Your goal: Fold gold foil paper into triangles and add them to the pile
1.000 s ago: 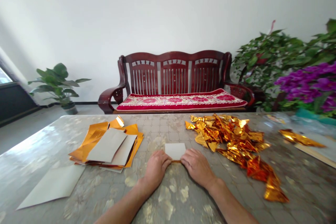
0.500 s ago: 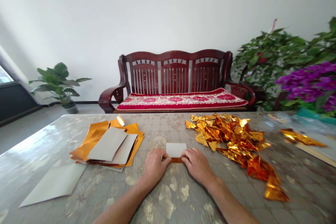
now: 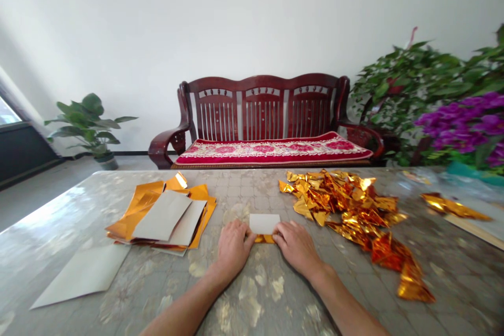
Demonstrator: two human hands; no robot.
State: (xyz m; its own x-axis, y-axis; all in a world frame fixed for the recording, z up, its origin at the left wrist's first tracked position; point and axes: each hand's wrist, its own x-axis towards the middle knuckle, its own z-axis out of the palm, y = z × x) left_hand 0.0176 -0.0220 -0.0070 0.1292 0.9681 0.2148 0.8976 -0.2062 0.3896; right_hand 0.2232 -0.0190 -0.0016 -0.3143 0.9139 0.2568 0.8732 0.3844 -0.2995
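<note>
A sheet of gold foil paper (image 3: 264, 223) lies on the table between my hands, pale side up, with its near edge turned over into a narrow gold strip. My left hand (image 3: 235, 239) has its fingers closed on the left end of that strip. At the right end, my right hand (image 3: 294, 244) pinches it in the same way. Both hands rest low on the tabletop, and the fingertips partly hide the ends of the fold.
On the left of the table (image 3: 252, 299) lies a stack of gold and pale sheets (image 3: 161, 215), with a single pale sheet (image 3: 82, 275) nearer. Crumpled-looking folded gold foil pieces (image 3: 342, 202) heap up at right. A wooden bench (image 3: 262, 110) stands behind.
The gold strip at the near edge of the sheet now looks brighter and slightly wider. My hands have hardly moved.
</note>
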